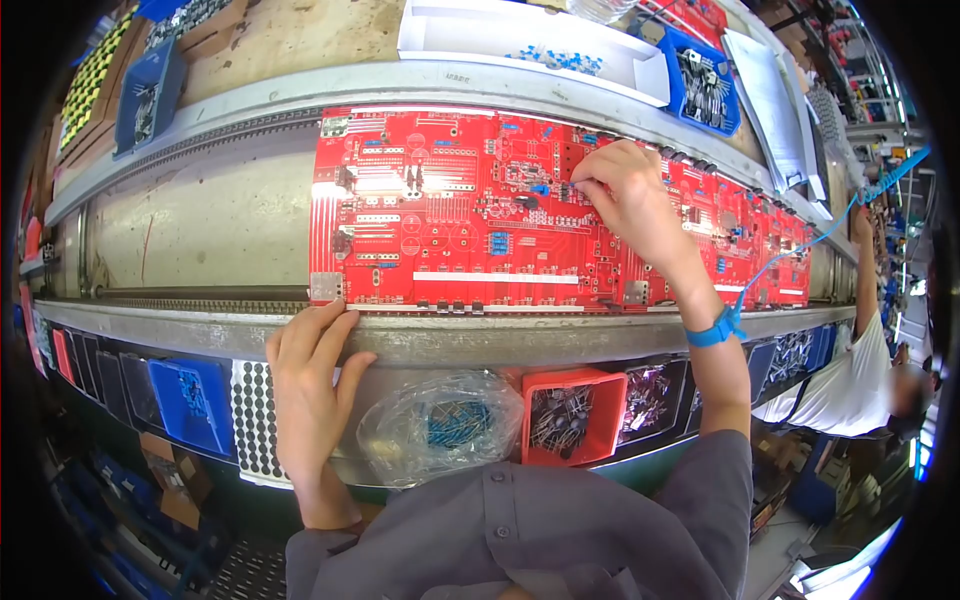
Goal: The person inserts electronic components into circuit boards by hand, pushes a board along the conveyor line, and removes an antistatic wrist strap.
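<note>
A red circuit board [450, 240] lies flat between two metal rails, with small blue, black and white parts on it. Beyond its right edge the red boards continue along the rails. My right hand [625, 190] is over the board's upper right part, thumb and fingertips pinched together close to its surface; whatever they hold is too small to make out. A blue strap with a coiled cord [715, 328] circles my right wrist. My left hand [312, 375] rests at the board's lower left corner, fingers apart, fingertips on the near rail [440, 340].
Beyond the far rail are a white box [460, 38] with blue parts and blue bins [150, 95]. Along the near side sit a blue bin [190, 405], a plastic bag [440, 425] of blue parts and a red bin [573, 415]. A person [845, 385] is at the right.
</note>
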Motion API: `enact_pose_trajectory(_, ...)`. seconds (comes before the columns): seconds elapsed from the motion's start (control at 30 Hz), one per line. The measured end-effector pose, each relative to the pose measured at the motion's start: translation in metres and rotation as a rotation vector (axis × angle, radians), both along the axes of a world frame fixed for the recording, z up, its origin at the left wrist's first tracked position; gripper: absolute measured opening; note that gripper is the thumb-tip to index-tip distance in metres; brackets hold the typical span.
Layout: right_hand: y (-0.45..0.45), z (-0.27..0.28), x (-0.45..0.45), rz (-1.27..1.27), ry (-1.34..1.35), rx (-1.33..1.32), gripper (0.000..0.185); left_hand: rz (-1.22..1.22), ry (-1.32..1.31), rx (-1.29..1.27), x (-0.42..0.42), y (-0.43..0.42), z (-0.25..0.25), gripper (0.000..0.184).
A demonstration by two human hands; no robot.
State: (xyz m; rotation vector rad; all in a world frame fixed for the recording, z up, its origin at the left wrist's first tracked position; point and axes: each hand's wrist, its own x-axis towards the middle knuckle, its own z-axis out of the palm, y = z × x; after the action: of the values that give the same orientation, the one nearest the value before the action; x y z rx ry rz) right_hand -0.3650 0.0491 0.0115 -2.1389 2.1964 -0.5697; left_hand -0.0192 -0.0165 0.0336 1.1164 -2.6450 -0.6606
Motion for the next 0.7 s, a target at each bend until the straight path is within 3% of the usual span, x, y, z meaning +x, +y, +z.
enact_pose_trajectory(0.3,-0.003,0.007,-0.001,0.018,0.065,-0.038,0.008,0.009,0.001,-0.001,0.000,0.000,-0.001,0.039)
enact_pose_trajectory(0.4,-0.018,0.016,-0.026,0.019,-0.025,-0.107,0.008,0.009,0.001,0.002,0.000,0.000,0.000,0.039)
enact_pose_trajectory(0.47,-0.033,0.023,-0.045,-0.110,-0.174,-0.175,0.010,0.007,0.007,0.000,0.000,0.000,0.000,0.039)
enact_pose_trajectory(0.7,-0.091,-0.004,-0.117,-0.237,0.103,-0.056,0.012,0.002,0.033,-0.038,-0.001,0.000,-0.001,0.036)
